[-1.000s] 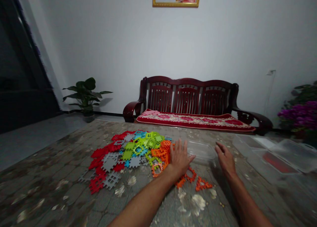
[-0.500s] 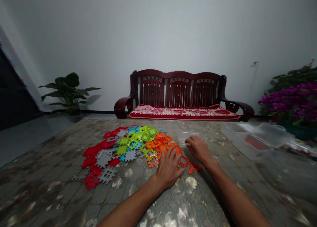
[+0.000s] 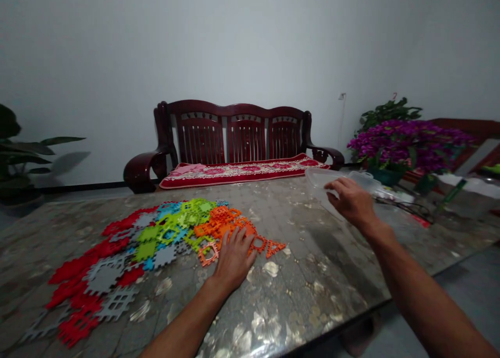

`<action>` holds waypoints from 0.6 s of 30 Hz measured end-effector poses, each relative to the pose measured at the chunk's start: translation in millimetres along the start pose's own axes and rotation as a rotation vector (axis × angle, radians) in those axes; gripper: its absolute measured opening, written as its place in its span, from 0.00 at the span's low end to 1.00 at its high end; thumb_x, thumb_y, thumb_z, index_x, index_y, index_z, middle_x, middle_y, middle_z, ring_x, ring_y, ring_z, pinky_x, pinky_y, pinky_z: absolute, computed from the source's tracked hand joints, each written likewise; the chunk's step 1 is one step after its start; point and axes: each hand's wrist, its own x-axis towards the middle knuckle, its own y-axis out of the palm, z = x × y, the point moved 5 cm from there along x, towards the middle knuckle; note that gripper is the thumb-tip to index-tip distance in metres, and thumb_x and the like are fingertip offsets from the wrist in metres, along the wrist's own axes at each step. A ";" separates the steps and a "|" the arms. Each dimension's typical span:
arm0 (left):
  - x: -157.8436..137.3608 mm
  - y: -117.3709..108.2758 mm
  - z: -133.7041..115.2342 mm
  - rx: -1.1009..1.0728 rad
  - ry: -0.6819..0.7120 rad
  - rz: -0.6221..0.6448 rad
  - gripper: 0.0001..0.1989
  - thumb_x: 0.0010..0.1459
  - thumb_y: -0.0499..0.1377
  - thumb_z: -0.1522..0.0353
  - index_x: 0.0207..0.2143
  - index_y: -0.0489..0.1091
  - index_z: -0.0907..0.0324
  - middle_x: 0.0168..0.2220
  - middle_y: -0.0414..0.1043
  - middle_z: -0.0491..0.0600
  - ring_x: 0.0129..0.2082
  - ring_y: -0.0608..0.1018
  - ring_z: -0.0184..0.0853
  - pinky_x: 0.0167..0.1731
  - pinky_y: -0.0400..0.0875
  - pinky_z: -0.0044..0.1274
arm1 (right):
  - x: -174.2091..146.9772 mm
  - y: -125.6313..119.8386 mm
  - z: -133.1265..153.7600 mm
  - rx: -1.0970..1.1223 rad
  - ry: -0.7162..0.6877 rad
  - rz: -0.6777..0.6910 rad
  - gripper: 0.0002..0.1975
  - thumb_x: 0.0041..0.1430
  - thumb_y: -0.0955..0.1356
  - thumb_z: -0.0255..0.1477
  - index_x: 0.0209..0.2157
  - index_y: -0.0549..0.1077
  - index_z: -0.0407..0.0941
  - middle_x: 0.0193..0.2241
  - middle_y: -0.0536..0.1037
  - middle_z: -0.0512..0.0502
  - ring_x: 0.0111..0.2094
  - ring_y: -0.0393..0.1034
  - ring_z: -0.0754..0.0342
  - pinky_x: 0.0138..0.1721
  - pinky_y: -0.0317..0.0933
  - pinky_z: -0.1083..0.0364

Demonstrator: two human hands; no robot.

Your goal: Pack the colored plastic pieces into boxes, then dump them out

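My left hand (image 3: 234,256) lies flat with fingers spread on orange interlocking plastic pieces (image 3: 219,221) at the right end of a pile. Green pieces (image 3: 146,243), grey pieces (image 3: 103,274) and red pieces (image 3: 78,267) spread leftward from there, with some blue among them. My right hand (image 3: 349,201) is raised over the right side of the table, fingers bent and closed at a clear plastic container (image 3: 320,183). The hand covers part of that plastic, and its edges are hard to separate from the clear box behind.
The patterned table (image 3: 273,300) has its near right edge in view. Beyond my right hand are a pot of purple flowers (image 3: 406,142), glasses (image 3: 417,209) and more clear plastic. A wooden bench (image 3: 244,139) with a red cushion stands behind the table.
The view has turned right. My right hand has moved right and up, and the clear tray that lay beside the orange pieces has left that spot. My left hand stays on the pieces.
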 end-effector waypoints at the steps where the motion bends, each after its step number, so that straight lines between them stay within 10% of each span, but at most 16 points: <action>1: 0.1 0.0 0.0 0.003 0.002 -0.005 0.17 0.66 0.56 0.64 0.55 0.72 0.53 0.61 0.70 0.54 0.64 0.67 0.47 0.65 0.56 0.46 | -5.9 -7.7 -19.1 -0.029 0.020 -0.004 0.10 0.59 0.65 0.27 0.40 0.78 0.47 0.38 0.78 0.41 0.42 0.69 0.44 0.39 0.59 0.50; 9: 1.9 2.4 1.3 0.022 0.015 -0.006 0.17 0.66 0.55 0.65 0.55 0.72 0.53 0.60 0.71 0.54 0.62 0.68 0.48 0.64 0.57 0.46 | -72.8 -40.2 -122.9 -0.215 0.151 0.042 0.10 0.55 0.64 0.29 0.37 0.76 0.47 0.36 0.77 0.41 0.41 0.69 0.44 0.32 0.57 0.51; 18: 1.5 5.5 2.7 0.051 0.029 -0.025 0.18 0.65 0.55 0.64 0.56 0.72 0.54 0.60 0.71 0.55 0.63 0.68 0.50 0.63 0.58 0.46 | -109.7 -40.6 -140.2 -0.196 0.205 0.100 0.14 0.50 0.64 0.29 0.37 0.77 0.50 0.37 0.78 0.43 0.40 0.70 0.43 0.37 0.62 0.48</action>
